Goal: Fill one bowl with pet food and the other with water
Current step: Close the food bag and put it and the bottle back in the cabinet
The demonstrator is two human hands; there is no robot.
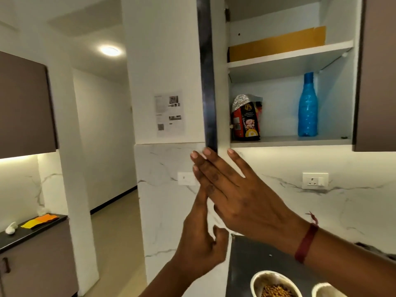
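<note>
An upper cabinet stands open, its dark door [209, 93] seen edge-on. On its lower shelf are a red and black pet food bag [246, 118] with a foil top and a blue water bottle [308, 106]. My right hand [242, 196] reaches up with straight fingers, its fingertips touching the door's bottom edge. Just below it, my left hand [199, 243] holds nothing, its index finger pointing up and its other fingers loosely curled. At the bottom, a steel bowl [256, 279] holds brown kibble. A second steel bowl [323, 290] beside it is cut off, so its contents are hidden.
Both bowls stand on a dark counter [252, 254] against a marble backsplash with a wall socket [315, 181]. A closed brown cabinet door [377, 82] is on the right. A yellow folder [278, 43] lies on the upper shelf. At the left, a corridor and another counter [32, 234] with cloths.
</note>
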